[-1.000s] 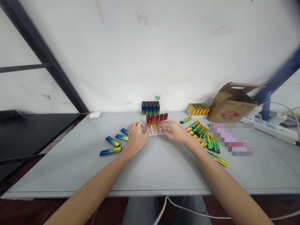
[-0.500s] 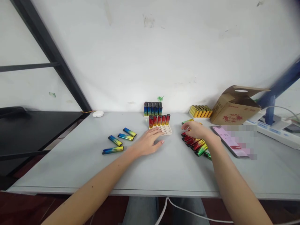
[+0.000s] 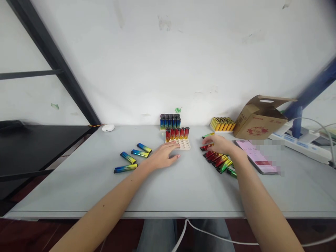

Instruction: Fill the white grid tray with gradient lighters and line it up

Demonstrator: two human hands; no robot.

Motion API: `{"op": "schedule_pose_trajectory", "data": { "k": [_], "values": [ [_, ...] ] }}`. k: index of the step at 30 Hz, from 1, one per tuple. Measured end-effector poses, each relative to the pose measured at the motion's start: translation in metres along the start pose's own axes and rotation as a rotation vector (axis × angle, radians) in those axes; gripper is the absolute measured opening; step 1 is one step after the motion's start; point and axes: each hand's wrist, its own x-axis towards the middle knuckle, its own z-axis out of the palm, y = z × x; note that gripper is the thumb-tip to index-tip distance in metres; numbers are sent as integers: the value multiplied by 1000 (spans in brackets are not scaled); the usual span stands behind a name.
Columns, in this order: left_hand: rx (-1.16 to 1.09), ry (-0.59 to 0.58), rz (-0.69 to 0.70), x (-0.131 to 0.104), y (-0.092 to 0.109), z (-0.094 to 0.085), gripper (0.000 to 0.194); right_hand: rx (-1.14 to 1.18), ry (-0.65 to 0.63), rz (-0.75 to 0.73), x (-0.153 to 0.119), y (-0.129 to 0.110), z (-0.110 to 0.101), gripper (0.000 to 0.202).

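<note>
My left hand (image 3: 165, 155) lies with its fingers stretched out over the near left edge of a white tray (image 3: 187, 147) with rows of holes. Red lighters (image 3: 177, 133) with golden lower ends stand upright along the tray's back. To the right, my right hand (image 3: 219, 144) has its thumb and fingers around a red lighter (image 3: 206, 147), just above the pile. Below it lie several red lighters (image 3: 213, 157) side by side, with green ones (image 3: 224, 166) at the near end. A green-yellow lighter (image 3: 208, 135) lies behind that hand.
Blue-yellow lighters (image 3: 128, 157) lie loose at left. Against the wall stand a block of blue lighters (image 3: 170, 121) and a tray of yellow ones (image 3: 223, 124). A cardboard box (image 3: 258, 120), phone (image 3: 256, 157) and power strip (image 3: 301, 145) occupy the right; a white case (image 3: 108, 128) sits back left.
My right hand has closed on a red lighter and drawn it slightly away from the pile. My left hand stays at the tray. The view has shifted slightly.
</note>
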Motion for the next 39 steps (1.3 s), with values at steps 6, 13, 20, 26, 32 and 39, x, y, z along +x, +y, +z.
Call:
{"op": "schedule_pose_trajectory", "data": {
  "k": [6, 13, 20, 26, 32, 39],
  "values": [
    [5, 38, 6, -1, 0, 2, 43, -31, 67, -85, 6, -13, 10, 18],
    [-100, 181, -83, -1, 12, -1, 33, 351, 297, -333, -1, -57, 13, 21],
    [-247, 205, -104, -1, 26, -4, 35, 566, 298, -486, -5, -99, 41, 27],
    [-409, 195, -202, 1, 23, -3, 20, 594, 362, -504, -3, -101, 45, 22],
    [-916, 300, -332, 9, 16, -1, 22, 316, 379, -391, 1, -87, 44, 26],
    [-1254, 405, -437, 11, 23, -16, 23, 46, 262, -449, 1, -82, 48, 23]
  ]
}}
